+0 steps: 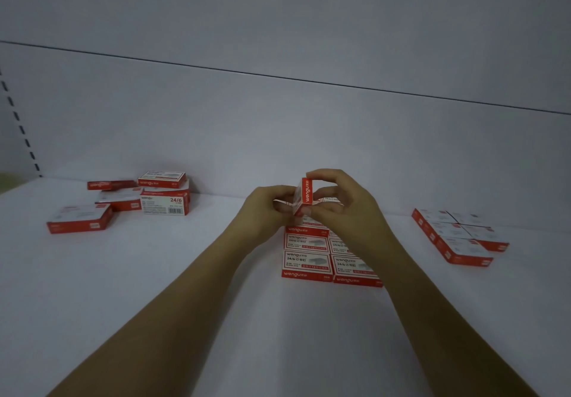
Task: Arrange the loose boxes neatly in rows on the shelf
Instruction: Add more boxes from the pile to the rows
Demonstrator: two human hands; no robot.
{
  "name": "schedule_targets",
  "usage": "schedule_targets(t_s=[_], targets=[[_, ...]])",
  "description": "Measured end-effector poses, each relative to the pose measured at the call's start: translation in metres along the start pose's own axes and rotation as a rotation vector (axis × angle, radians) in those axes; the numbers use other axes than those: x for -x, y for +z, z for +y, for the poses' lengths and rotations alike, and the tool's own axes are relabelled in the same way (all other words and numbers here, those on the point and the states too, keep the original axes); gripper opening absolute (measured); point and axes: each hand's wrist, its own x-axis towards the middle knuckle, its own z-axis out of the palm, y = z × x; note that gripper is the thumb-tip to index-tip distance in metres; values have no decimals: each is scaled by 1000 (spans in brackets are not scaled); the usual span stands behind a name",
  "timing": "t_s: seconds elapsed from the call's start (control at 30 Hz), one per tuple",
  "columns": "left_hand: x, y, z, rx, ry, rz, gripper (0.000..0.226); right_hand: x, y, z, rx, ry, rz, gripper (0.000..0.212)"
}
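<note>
A: What is in my hands now?

B: Your left hand [265, 208] and your right hand [343, 202] both pinch one small red-and-white cardboard box [304, 196] with curled fingers. It stands on its end, and the red side with the word "wengu" is turned toward you. What is inside it I cannot tell.

A: And the other boxes?

B: Right below your hands lies a tidy block of flat boxes [306, 260], two columns side by side and touching, with the printed lids up. Your right forearm hides a part of it. Far to your right there is a second tidy block [457, 236], also in two columns. Far to your left there is a loose heap of the same boxes [163, 196]. Some lie on top of others and each is at its own angle. All of them show only their outsides.

A: What do they rest on?

B: On a plain white shelf board [154, 273]. Behind it stands a pale grey back panel [278, 134] with one thin dark seam across it, and at the far left edge a slotted upright strip [18, 125]. The light is dim.

A: So where is my box?

B: It is held in the air between your fingertips, just above the rear end of the middle block and well apart from the heap and from the right block.
</note>
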Motion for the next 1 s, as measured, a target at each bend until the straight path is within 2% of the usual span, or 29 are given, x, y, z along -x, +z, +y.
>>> schedule_targets(t_s=[0.33, 0.53, 0.63, 0.73, 0.8, 0.9, 1.0], targets=[[2, -6, 6, 72, 16, 33, 34, -3, -15, 6, -3, 33, 15, 44], [9, -6, 23, 63, 132, 54, 34, -4, -26, 23, 97, 227, -44, 37], [15, -3, 30, 35, 207, 42, 37, -5, -17, 25, 175, 239, -84, 36], [18, 0, 34, 8, 253, 23, 38, -6, -10, 24, 150, 237, -94, 47], [18, 1, 35, -7, 268, 18, 39, -6, -8, 25, 170, 220, -99, 46], [18, 0, 34, -23, 282, 32, 41, -7, -8, 24, 181, 205, -56, 43], [15, -2, 31, -39, 260, 66, 41, -6, -11, 23, 136, 181, 56, 36]])
